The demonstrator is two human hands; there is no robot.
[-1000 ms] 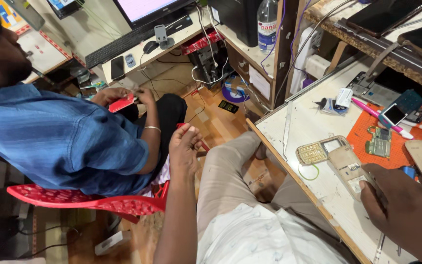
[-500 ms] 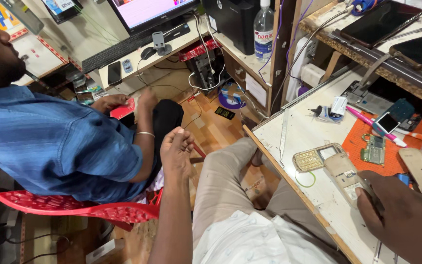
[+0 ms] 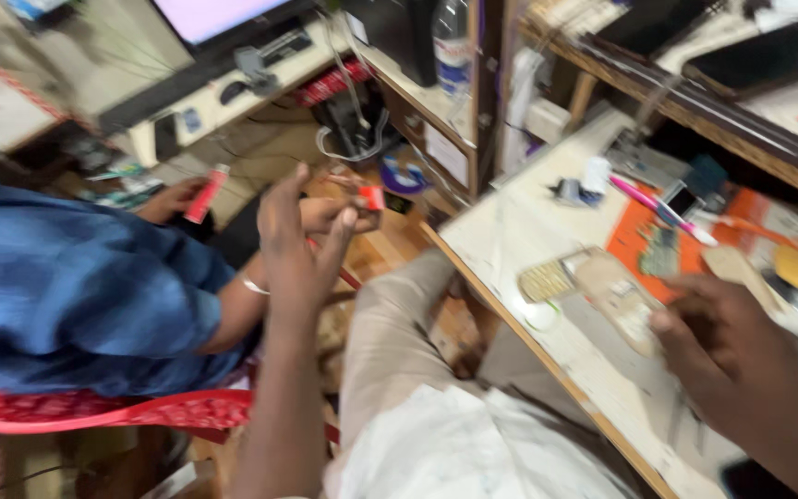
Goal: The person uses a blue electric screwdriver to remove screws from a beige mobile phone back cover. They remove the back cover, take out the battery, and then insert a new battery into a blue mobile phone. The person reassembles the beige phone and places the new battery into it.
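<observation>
Left hand [image 3: 296, 242] raised, fingers spread, right hand [image 3: 727, 346] lowered, fingers curled

Our left hand [image 3: 297, 249] is bare, with no ring or band that we can make out; our left forearm [image 3: 270, 407] below it is unsleeved to the frame's edge; our right hand [image 3: 727, 346] is likewise bare, its wrist uncovered; between the hands lie our khaki trousers [image 3: 390, 342], and nearer us a white shirt [image 3: 473, 453], creased and blurred.
</observation>
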